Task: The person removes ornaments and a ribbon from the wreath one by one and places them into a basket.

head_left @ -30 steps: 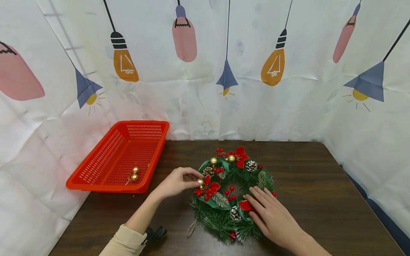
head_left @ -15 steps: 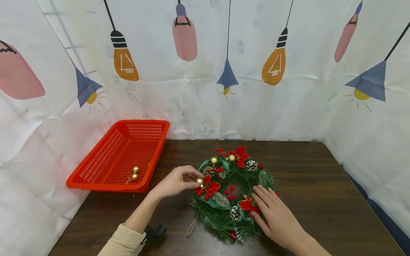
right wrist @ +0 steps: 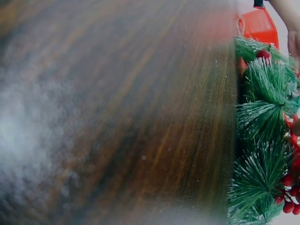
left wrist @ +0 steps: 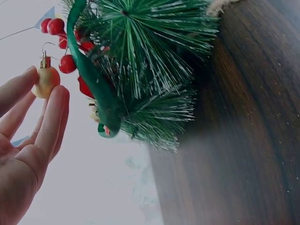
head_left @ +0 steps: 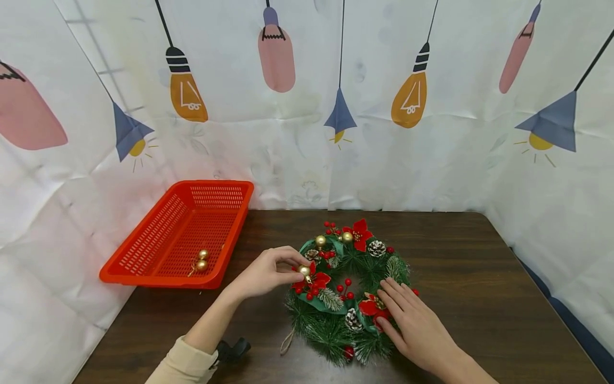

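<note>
Between the thumb and fingers of my left hand (head_left: 268, 273) is a small gold bauble (left wrist: 46, 83), pinched with its metal cap and thin wire loop pointing up in the left wrist view. It hovers at a red poinsettia (head_left: 316, 278) on the left side of a green Christmas wreath (head_left: 331, 330). My right hand (head_left: 412, 328) rests on the wreath's right side, fingers fairly straight, beside another red poinsettia (head_left: 369, 306). Pine cones (head_left: 376, 248), red berries (head_left: 347, 282), green ribbon and two more gold baubles (head_left: 347, 237) decorate the wreath.
A red plastic basket (head_left: 168, 280) stands at the back left, with two gold baubles (head_left: 202, 265) inside. A twine loop (head_left: 286, 343) sticks out from the wreath's lower left onto the dark wooden table (head_left: 494, 298). A printed curtain (head_left: 297, 160) hangs behind.
My left hand has shifted slightly right, carrying the bauble over the poinsettia. My right hand has slid a little right, uncovering more of the lower poinsettia.
</note>
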Action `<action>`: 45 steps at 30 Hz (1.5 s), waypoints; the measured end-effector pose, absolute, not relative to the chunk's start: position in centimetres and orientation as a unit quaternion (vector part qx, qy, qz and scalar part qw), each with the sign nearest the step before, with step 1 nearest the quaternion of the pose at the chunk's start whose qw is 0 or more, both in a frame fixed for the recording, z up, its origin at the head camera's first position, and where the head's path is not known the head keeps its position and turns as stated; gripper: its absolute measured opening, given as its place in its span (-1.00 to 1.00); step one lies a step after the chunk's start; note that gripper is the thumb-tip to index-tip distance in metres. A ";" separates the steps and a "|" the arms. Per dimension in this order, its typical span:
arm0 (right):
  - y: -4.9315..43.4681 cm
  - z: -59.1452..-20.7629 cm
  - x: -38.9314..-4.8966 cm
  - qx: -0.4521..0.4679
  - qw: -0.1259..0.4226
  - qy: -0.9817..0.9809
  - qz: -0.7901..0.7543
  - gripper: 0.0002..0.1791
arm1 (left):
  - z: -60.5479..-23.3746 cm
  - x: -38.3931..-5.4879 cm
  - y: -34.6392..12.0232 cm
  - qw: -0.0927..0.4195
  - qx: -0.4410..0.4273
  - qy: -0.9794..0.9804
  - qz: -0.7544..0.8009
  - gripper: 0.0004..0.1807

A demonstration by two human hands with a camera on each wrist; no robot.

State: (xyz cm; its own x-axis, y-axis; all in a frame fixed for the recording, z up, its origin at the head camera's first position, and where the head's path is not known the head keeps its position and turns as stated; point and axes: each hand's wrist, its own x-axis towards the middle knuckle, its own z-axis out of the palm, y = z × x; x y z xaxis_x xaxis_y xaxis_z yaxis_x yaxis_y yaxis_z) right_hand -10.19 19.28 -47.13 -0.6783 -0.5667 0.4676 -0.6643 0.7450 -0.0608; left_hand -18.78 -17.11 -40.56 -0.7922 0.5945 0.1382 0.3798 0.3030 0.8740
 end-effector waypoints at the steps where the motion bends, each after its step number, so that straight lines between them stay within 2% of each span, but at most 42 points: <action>1: 19.3 -47.1 -10.2 0.339 0.216 -0.909 0.113 -0.39 | -40.5 -18.7 -17.0 0.105 0.307 0.798 0.508 -0.72; 23: 19.2 -47.0 -10.2 0.334 0.210 -0.911 0.117 -0.39 | -39.0 -17.2 -15.4 0.097 0.334 0.810 0.473 -0.73; 30: 19.1 -46.8 -10.1 0.332 0.214 -0.912 0.113 -0.39 | -38.6 -16.8 -15.2 0.114 0.328 0.796 0.496 -0.72; 40: 19.2 -46.9 -10.1 0.333 0.215 -0.911 0.111 -0.37 | -38.1 -16.4 -15.9 0.066 0.344 0.799 0.488 -0.73; 45: 19.2 -47.1 -10.2 0.333 0.208 -0.912 0.114 -0.38 | -38.1 -16.6 -16.6 0.065 0.346 0.772 0.530 -0.74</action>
State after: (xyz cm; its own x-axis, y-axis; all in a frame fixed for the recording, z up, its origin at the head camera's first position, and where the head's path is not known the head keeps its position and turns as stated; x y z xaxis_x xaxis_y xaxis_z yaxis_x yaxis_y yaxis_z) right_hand -10.16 19.20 -47.09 -0.6912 -0.5606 0.4559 -0.6559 0.7516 -0.0702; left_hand -16.64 -16.57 -38.12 -0.7525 0.6028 0.2653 0.4644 0.2001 0.8627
